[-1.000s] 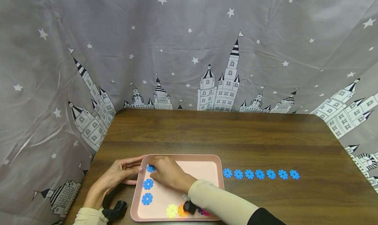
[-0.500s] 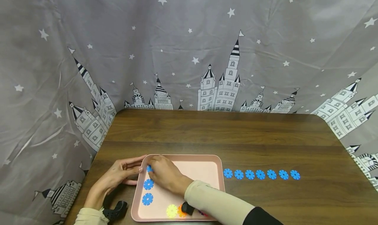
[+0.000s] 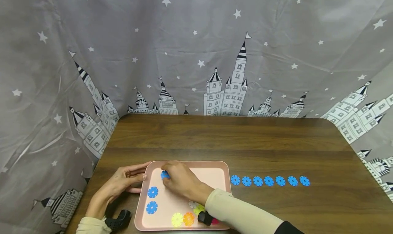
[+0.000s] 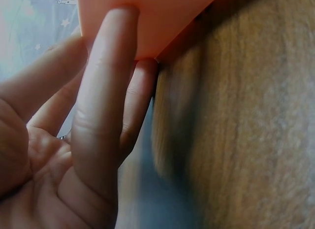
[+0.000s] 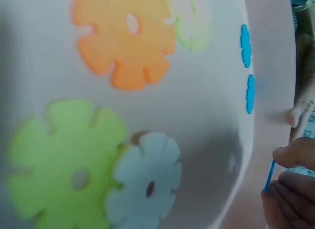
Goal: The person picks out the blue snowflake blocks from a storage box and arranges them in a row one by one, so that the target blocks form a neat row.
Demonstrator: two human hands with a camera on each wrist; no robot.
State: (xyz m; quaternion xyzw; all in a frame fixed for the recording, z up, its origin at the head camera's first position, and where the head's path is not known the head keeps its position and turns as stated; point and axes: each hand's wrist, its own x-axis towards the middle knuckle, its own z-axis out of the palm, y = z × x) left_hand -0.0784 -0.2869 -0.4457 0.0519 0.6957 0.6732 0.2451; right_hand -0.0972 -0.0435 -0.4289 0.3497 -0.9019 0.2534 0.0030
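My right hand (image 3: 182,181) pinches a blue flower-shaped disc (image 3: 164,174) between thumb and fingers over the left part of the pink tray (image 3: 208,172). The right wrist view shows this blue disc edge-on (image 5: 269,176). Two more blue discs, an upper one (image 3: 153,192) and a lower one (image 3: 151,207), lie along the tray's left side. My left hand (image 3: 122,179) touches the tray's left wall, its fingers mostly straight; the left wrist view shows fingertips against the outer wall (image 4: 162,22).
Several blue discs (image 3: 268,181) form a row on the wooden table (image 3: 245,142), right of the tray. Yellow (image 3: 177,219), orange (image 3: 188,219), green (image 5: 69,165) and white (image 5: 147,179) discs lie at the tray's front. The right sleeve partly covers others.
My right hand has moved slightly right from the tray's far left corner, taking the blue disc with it. The left hand stays at the tray's left wall.
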